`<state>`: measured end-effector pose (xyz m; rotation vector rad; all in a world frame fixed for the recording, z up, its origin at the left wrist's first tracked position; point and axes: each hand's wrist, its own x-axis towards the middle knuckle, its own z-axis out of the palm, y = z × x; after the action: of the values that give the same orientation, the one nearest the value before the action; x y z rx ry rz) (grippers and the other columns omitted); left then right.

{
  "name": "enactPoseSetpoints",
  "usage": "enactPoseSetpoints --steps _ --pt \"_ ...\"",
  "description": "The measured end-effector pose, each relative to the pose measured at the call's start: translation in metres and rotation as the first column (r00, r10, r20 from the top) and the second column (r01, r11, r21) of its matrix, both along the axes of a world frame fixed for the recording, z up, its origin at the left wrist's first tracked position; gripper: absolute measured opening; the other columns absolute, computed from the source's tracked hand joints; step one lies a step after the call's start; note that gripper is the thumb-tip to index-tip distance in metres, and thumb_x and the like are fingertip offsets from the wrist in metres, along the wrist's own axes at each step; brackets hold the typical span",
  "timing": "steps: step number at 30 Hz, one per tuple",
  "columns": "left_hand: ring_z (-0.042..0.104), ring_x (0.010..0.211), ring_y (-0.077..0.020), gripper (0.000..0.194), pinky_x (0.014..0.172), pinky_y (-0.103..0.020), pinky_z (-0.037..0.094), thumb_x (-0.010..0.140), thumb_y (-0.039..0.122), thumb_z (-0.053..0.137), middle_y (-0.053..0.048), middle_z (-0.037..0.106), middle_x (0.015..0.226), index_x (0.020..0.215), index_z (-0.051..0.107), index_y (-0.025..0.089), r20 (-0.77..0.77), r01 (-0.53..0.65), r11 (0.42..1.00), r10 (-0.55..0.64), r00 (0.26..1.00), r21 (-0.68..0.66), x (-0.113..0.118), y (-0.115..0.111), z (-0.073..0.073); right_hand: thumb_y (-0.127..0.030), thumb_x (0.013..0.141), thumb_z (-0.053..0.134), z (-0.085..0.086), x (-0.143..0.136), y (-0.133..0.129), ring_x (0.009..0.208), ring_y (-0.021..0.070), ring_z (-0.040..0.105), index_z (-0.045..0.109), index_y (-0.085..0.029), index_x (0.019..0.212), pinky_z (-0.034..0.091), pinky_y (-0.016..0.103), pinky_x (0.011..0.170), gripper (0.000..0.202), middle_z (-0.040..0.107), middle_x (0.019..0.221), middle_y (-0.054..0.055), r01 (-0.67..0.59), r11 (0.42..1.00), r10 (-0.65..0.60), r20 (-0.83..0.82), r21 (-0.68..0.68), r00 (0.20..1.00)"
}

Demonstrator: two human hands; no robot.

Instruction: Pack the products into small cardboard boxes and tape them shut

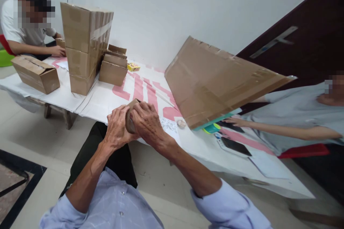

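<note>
Between my two hands, at the table's near edge, is a small brown cardboard box [130,118]. My left hand [117,126] wraps round its left side and bottom. Over its right side and top lies my right hand [146,120], fingers curled onto the cardboard. Much of the box is hidden by my hands, and the top end that shows looks dark inside. Farther off on the table stand several open cardboard boxes [113,72] set close together, beside a tall stack of taped boxes [77,48].
A large cardboard sheet [215,82] stands slanted at right. A closed box [36,73] lies at left; a small yellow box [133,67] sits by the wall. A phone [235,146] and papers [268,164] lie at right. One person sits at each side.
</note>
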<state>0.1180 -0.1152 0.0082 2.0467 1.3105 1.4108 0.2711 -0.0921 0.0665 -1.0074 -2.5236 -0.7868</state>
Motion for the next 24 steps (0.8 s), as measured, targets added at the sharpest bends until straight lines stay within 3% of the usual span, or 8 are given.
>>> enactPoseSetpoints --steps 8,15,18,24 --pt "0.053 0.146 -0.0429 0.099 0.118 -0.061 0.042 0.064 0.046 0.093 -0.022 0.057 0.155 0.149 0.050 0.020 -0.003 -0.014 1.000 0.014 1.000 -0.004 0.000 0.001 0.001 -0.006 0.098 0.055 -0.002 0.004 0.000 0.095 0.0288 0.049 0.074 -0.017 0.097 0.039 0.042 0.085 0.022 0.066 0.092 0.012 -0.023 1.000 0.023 -0.009 -0.006 1.000" --pt "0.052 0.146 -0.0436 0.102 0.117 -0.061 0.043 0.062 0.046 0.096 -0.021 0.056 0.156 0.150 0.050 0.022 -0.026 -0.025 1.000 0.025 0.999 -0.009 0.000 0.002 0.000 -0.014 0.105 0.053 -0.004 0.007 -0.004 0.098 0.0275 0.053 0.069 -0.019 0.087 0.043 0.042 0.089 0.026 0.068 0.095 0.011 -0.086 0.996 0.079 -0.228 -0.021 0.970" --pt "0.052 0.146 -0.0429 0.103 0.117 -0.060 0.043 0.063 0.044 0.097 -0.022 0.056 0.156 0.150 0.049 0.021 -0.035 -0.016 1.000 0.016 0.999 -0.010 -0.003 0.002 0.001 -0.018 0.106 0.051 0.005 0.008 -0.013 0.099 0.0269 0.057 0.068 -0.021 0.088 0.046 0.043 0.091 0.025 0.069 0.100 0.011 -0.153 0.985 0.109 -0.403 -0.079 0.909" --pt "0.051 0.148 -0.0432 0.104 0.116 -0.061 0.044 0.061 0.037 0.096 -0.020 0.054 0.159 0.151 0.046 0.025 -0.054 0.021 0.998 -0.024 0.998 -0.061 -0.022 0.004 0.008 -0.028 0.105 0.055 0.030 0.022 -0.021 0.093 0.0242 0.063 0.063 -0.023 0.090 0.052 0.042 0.087 0.018 0.066 0.095 0.007 -0.232 0.959 0.037 -0.732 -0.166 0.680"
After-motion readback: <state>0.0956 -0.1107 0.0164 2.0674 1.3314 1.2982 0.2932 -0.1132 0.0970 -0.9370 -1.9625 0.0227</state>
